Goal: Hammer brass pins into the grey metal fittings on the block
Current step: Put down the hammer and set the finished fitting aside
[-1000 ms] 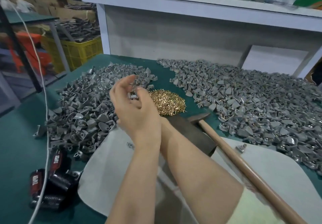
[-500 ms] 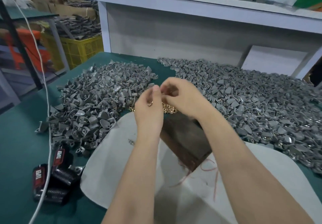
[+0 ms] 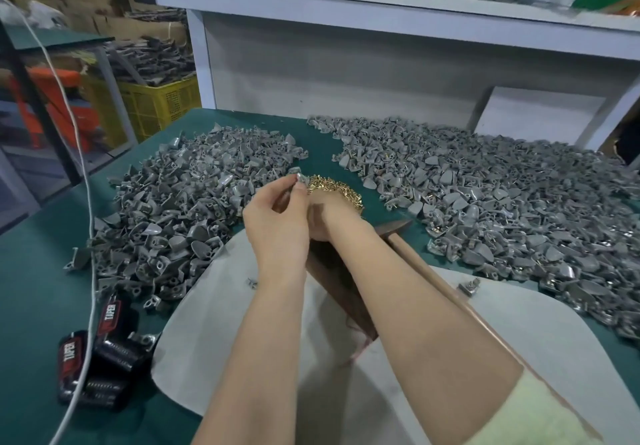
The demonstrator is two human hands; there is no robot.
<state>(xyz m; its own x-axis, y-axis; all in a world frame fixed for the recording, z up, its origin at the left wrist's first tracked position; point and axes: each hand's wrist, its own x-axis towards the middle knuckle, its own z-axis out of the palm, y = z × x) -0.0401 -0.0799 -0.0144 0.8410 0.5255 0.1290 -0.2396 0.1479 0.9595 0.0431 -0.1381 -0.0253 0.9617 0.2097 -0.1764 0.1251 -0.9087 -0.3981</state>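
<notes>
Pairing pin with fitting at frame centre, left hand (image 3: 277, 226) pinches a grey fitting (image 3: 300, 178), right hand (image 3: 323, 218) grip hidden beside brass pins (image 3: 343, 190); next likely needs seating on the block (image 3: 341, 289), then the hammer (image 3: 429, 268).

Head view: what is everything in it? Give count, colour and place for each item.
left fittings pile: one, grey, table left
right fittings pile: one, grey, table right
pins: one pile, brass, between the fitting piles
block: one, dark brown, on the mat under the forearms
hammer: one, wooden handle, right of the block
mat: one, pale grey, near edge
table: one, green
packs: two labels visible, black, near left
cable: one, white, left
crate: one, yellow, behind left
left hand: pinches one grey fitting
right hand: behind the left, fingers hidden
</notes>
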